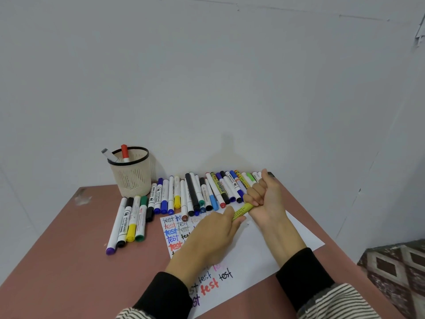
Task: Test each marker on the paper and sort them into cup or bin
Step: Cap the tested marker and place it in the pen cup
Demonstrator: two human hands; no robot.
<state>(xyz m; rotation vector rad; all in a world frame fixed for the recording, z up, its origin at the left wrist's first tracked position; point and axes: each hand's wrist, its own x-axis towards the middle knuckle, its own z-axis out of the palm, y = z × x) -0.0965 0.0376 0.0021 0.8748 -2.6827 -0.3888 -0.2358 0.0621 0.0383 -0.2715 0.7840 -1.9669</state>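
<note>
- Mesh pen cup, cream with a black rim, stands at the back left of the reddish-brown table; two markers upright inside, one red-capped, one grey-capped.
- No bin in view.
- Yellow-green marker held over the white paper, just in front of the marker row.
- Right hand fist-curled around one end of that marker; left hand has fingertips pinching the other end.
- Paper carries the word "test" many times, in black, red, blue and pink ink.
- Long row of capped markers lies along the paper's far edge, touching side by side; caps blue, black, yellow, green, red.
- Four more markers lie left of the paper; caps purple, black, yellow, green.
- Readable label: "WHITEBOARD MARKER" on a white barrel in the left group; other print too small to read.
- Black cuffs under striped sleeves on both arms.
- Patterned fabric at the right edge.
</note>
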